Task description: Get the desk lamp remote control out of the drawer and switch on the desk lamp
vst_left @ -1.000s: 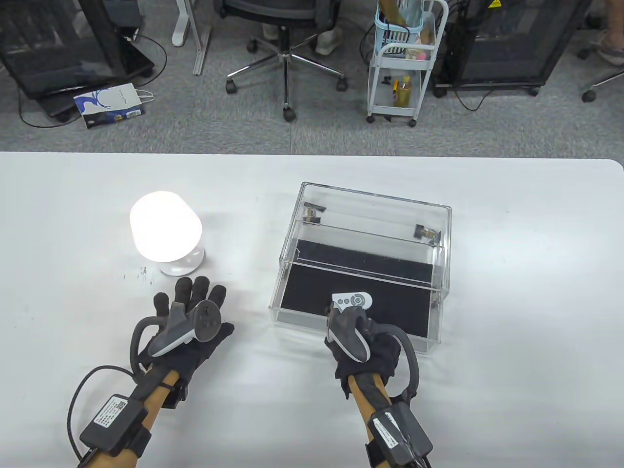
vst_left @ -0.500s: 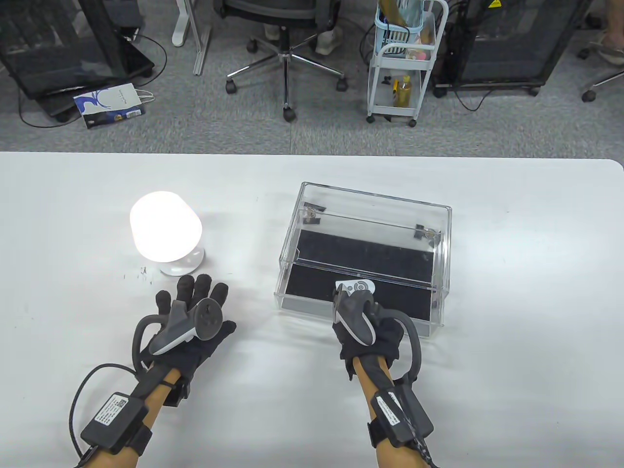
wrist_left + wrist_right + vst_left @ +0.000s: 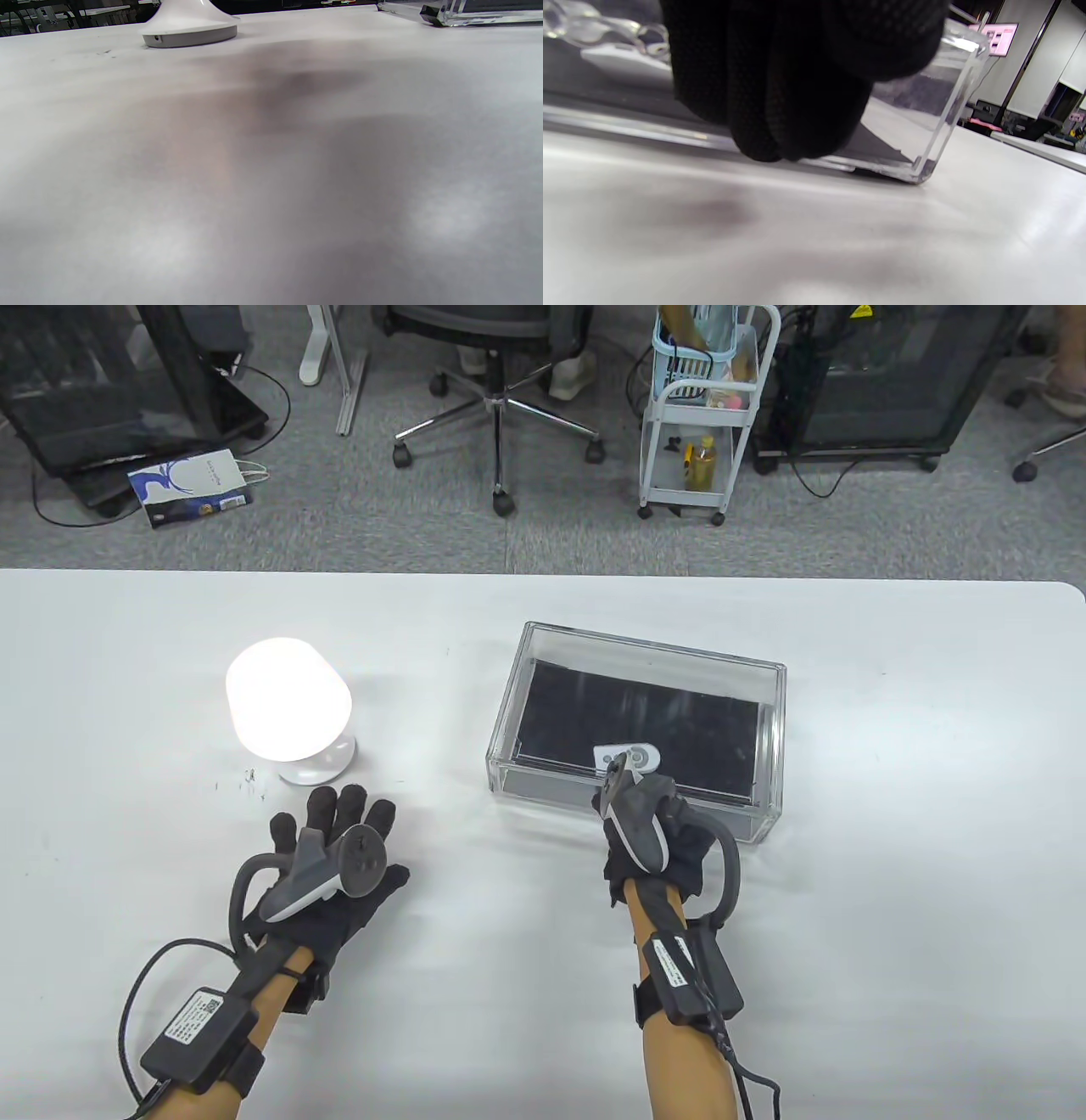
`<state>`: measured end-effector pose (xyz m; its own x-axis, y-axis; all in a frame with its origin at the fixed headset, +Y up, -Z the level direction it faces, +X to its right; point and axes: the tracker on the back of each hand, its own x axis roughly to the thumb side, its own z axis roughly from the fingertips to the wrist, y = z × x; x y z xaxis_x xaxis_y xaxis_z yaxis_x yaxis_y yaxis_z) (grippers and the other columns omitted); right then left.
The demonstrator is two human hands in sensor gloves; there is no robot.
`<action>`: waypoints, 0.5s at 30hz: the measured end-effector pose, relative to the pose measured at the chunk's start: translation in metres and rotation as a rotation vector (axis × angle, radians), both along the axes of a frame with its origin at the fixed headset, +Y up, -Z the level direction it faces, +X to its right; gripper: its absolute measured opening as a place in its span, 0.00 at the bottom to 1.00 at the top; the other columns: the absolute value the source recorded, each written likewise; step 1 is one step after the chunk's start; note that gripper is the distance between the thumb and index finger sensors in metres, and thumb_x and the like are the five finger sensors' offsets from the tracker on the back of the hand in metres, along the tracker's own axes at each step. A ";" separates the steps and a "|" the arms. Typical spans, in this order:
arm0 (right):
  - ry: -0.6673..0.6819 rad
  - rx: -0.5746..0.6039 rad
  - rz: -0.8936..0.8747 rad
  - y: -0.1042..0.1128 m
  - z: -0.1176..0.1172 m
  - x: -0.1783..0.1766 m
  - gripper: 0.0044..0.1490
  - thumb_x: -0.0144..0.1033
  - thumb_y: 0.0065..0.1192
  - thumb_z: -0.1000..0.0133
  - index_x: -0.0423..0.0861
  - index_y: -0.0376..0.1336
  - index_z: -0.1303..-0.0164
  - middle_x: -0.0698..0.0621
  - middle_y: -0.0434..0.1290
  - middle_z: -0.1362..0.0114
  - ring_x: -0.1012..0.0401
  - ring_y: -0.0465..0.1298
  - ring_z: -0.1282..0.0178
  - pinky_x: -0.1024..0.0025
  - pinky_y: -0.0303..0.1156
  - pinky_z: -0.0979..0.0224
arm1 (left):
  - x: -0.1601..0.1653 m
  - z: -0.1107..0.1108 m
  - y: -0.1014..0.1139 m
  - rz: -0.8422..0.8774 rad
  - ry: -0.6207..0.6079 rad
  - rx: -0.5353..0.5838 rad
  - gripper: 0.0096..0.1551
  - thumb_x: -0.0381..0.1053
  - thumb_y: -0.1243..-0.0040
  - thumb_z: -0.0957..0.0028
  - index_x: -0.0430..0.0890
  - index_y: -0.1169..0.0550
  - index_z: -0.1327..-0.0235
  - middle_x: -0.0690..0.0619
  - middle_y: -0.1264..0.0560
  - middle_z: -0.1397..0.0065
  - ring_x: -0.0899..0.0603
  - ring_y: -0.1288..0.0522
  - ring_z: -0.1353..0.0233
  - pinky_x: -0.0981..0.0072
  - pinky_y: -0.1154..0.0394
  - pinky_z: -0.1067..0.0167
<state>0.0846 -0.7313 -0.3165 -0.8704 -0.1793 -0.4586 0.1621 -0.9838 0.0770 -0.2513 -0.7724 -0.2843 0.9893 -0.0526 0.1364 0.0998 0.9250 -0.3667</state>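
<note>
Remote: small, flat, white, w/ round button pad at one end. Lies inside drawer of clear acrylic box, on black liner, near front wall. Drawer sits flush w/ the box.

Lamp: lit, on counter, left of box and well apart from it. Judgement: main goal looks met; remote is in the drawer, not in a hand.

Handling (judged, not seen):
- Remote likely light, rigid plastic, smooth. Could slide on liner if nudged.
- Low profile, so little edge to catch. Best hold: pinch long sides, thumb vs. fingers, clear of buttons to avoid stray presses.
- Box walls are clear and hard to see. Drawer must be out before reaching in.

Right hand: at front wall of drawer, fingers bunched and pointing down in front of the acrylic, just above counter. Looks like contact w/ drawer front, but actual touch can't be confirmed. Holds nothing that shows. Grip state: cannot tell.

Left hand: flat on counter, palm down, fingers spread, empty, near lamp base.

Hidden / unclear:
- Table view: tracker covers right fingertips and near end of remote.
- Right wrist view: glove blocks most of the frame; remote is only a white blur behind acrylic.
- Left wrist view: no fingers visible, counter mostly blurred, lamp cut off above base.
- Button labels unreadable.
</note>
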 end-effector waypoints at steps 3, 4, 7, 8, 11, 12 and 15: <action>0.054 0.027 -0.052 0.005 0.010 0.002 0.45 0.81 0.48 0.57 0.55 0.78 0.56 0.53 0.89 0.52 0.58 0.89 0.61 0.73 0.83 0.59 | 0.001 0.001 -0.001 -0.007 -0.004 -0.002 0.45 0.78 0.73 0.55 0.69 0.68 0.28 0.58 0.75 0.17 0.41 0.76 0.16 0.28 0.70 0.29; 0.084 0.033 -0.083 0.006 0.017 0.003 0.45 0.80 0.49 0.57 0.55 0.78 0.56 0.52 0.89 0.52 0.58 0.89 0.61 0.72 0.83 0.59 | 0.002 0.001 0.000 -0.009 -0.006 -0.001 0.45 0.78 0.73 0.55 0.69 0.68 0.28 0.58 0.75 0.17 0.41 0.76 0.16 0.28 0.70 0.29; 0.117 0.026 -0.112 0.013 0.035 0.004 0.45 0.80 0.49 0.56 0.56 0.77 0.53 0.52 0.88 0.49 0.57 0.89 0.58 0.71 0.83 0.56 | 0.002 0.002 0.000 -0.014 -0.009 0.003 0.45 0.78 0.73 0.55 0.69 0.68 0.29 0.59 0.75 0.17 0.41 0.77 0.16 0.28 0.70 0.29; 0.130 0.036 -0.120 0.015 0.040 0.004 0.45 0.80 0.50 0.56 0.56 0.77 0.51 0.51 0.88 0.47 0.56 0.88 0.56 0.70 0.83 0.55 | 0.003 0.002 0.000 -0.014 -0.010 0.004 0.45 0.78 0.73 0.55 0.69 0.68 0.29 0.59 0.75 0.17 0.41 0.76 0.16 0.28 0.70 0.29; 0.163 0.048 -0.186 0.021 0.058 0.002 0.45 0.79 0.49 0.55 0.57 0.73 0.43 0.50 0.84 0.38 0.52 0.86 0.45 0.64 0.82 0.45 | 0.003 0.003 0.000 -0.021 -0.013 0.007 0.45 0.78 0.73 0.55 0.69 0.68 0.29 0.58 0.75 0.17 0.41 0.77 0.16 0.28 0.70 0.29; 0.180 0.062 -0.222 0.022 0.064 0.001 0.45 0.78 0.49 0.55 0.58 0.72 0.41 0.50 0.82 0.35 0.51 0.84 0.39 0.60 0.80 0.40 | 0.004 0.004 0.000 -0.023 -0.015 0.009 0.45 0.78 0.73 0.55 0.69 0.68 0.29 0.59 0.75 0.17 0.41 0.77 0.16 0.28 0.70 0.29; 0.236 0.070 -0.285 0.017 0.070 -0.001 0.46 0.78 0.49 0.55 0.61 0.64 0.31 0.49 0.73 0.23 0.46 0.73 0.23 0.49 0.72 0.27 | 0.004 0.006 0.000 -0.022 -0.018 0.013 0.45 0.78 0.73 0.55 0.69 0.68 0.29 0.58 0.75 0.17 0.41 0.77 0.16 0.28 0.70 0.29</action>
<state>0.0837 -0.7146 -0.2461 -0.9640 0.1101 -0.2421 -0.1138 -0.9935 0.0012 -0.2473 -0.7724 -0.2787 0.9851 -0.0767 0.1537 0.1272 0.9272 -0.3524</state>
